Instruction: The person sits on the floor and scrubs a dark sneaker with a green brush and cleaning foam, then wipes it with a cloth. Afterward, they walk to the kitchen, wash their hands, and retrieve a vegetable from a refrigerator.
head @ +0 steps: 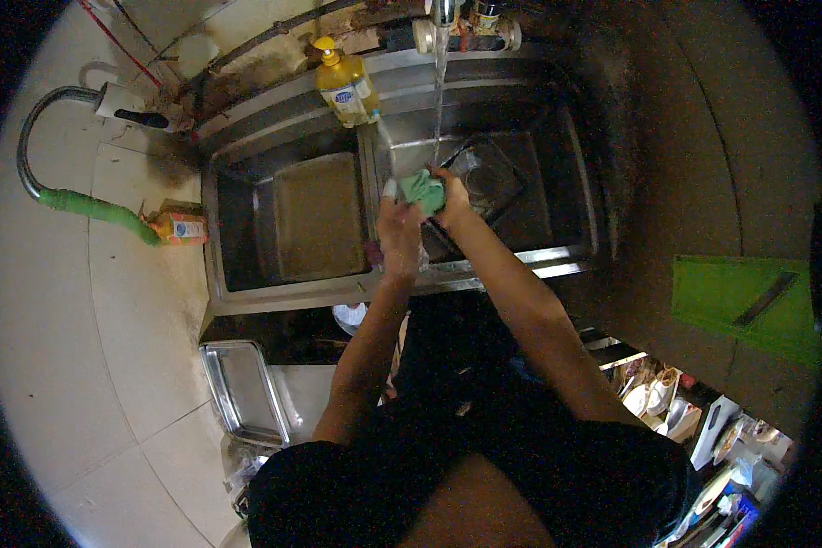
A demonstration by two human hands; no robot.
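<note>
Both my hands are over the right basin near the divider of a metal double sink. A crumpled light green cloth is between them. My left hand touches the cloth from the left, somewhat blurred, and my right hand grips its right side. Water runs from the faucet down to the cloth and my right hand. A dark-edged, square item lies in the right basin, partly hidden by my right hand and forearm; its kind is unclear.
A yellow pump bottle stands on the sink's back rim. An orange bottle and a hose with green wrapping are at the left. A metal tray lies at lower left. Crowded shelves are at lower right.
</note>
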